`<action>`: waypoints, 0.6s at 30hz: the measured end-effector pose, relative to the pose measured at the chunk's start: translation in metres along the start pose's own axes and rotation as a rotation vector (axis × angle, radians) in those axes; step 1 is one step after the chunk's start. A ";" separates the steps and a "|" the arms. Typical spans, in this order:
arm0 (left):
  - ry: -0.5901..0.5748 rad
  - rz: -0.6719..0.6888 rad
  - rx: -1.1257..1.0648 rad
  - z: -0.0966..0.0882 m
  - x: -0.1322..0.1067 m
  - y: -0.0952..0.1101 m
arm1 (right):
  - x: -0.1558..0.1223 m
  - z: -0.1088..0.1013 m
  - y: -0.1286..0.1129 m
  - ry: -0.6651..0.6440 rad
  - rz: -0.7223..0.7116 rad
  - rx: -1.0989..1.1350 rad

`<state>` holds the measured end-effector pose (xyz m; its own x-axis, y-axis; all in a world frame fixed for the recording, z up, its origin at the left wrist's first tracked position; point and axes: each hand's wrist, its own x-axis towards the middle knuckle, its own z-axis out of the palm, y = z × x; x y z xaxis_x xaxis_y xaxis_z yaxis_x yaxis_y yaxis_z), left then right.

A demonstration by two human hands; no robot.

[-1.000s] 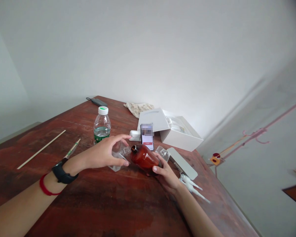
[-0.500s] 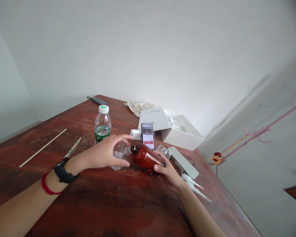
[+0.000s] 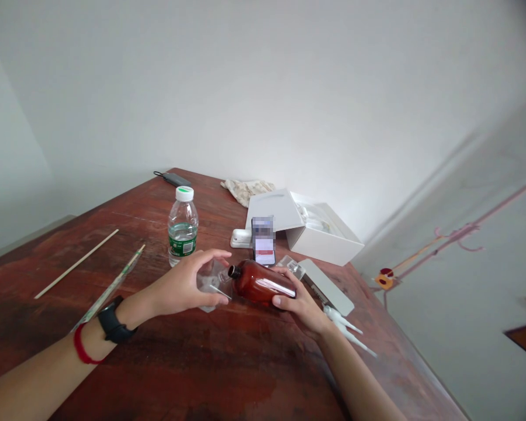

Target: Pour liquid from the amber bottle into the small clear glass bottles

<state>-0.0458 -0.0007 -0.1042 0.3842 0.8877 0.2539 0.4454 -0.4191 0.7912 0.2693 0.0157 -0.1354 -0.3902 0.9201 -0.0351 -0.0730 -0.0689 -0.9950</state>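
My right hand (image 3: 300, 301) is wrapped round the base of a brown bottle (image 3: 263, 282). The bottle lies tipped almost level above the table, its uncapped dark mouth facing left. Curved round a small clear bottle (image 3: 213, 283), my left hand (image 3: 184, 282) has its thumb in front and fingers behind. The clear bottle's neck leans right and sits close beside the brown bottle's mouth; whether they touch I cannot tell. Just behind my left hand stands a water bottle (image 3: 183, 228) with a white cap and green label.
A phone (image 3: 263, 242) stands propped against an open white box (image 3: 322, 240), a white case (image 3: 241, 238) beside it. White nozzles (image 3: 346, 327) and a grey-white flat lid (image 3: 328, 286) lie right. Left are a bare stick (image 3: 76, 264) and wrapped chopsticks (image 3: 114, 283). A cloth (image 3: 245, 190) lies behind.
The brown bottle has turned more level, its mouth swinging slightly down and left. My left hand and the clear bottle have dropped a little, uncovering more of the wrapped chopsticks and water bottle.
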 end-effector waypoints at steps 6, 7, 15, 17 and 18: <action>0.043 -0.002 -0.059 0.006 -0.008 -0.004 | -0.001 0.001 -0.001 0.008 -0.014 -0.046; 0.048 0.001 -0.062 0.006 -0.008 -0.004 | -0.001 0.000 -0.001 0.007 -0.015 -0.049; 0.049 0.055 -0.052 0.009 -0.009 -0.011 | -0.002 -0.005 0.002 -0.024 -0.026 -0.048; 0.066 0.062 -0.079 0.012 -0.010 -0.010 | -0.002 -0.006 0.001 -0.021 -0.032 -0.069; 0.075 0.062 -0.092 0.013 -0.010 -0.010 | -0.002 -0.006 0.000 -0.017 -0.035 -0.083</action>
<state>-0.0439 -0.0079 -0.1220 0.3455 0.8739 0.3421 0.3450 -0.4573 0.8197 0.2758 0.0163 -0.1363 -0.4042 0.9147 0.0005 -0.0108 -0.0042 -0.9999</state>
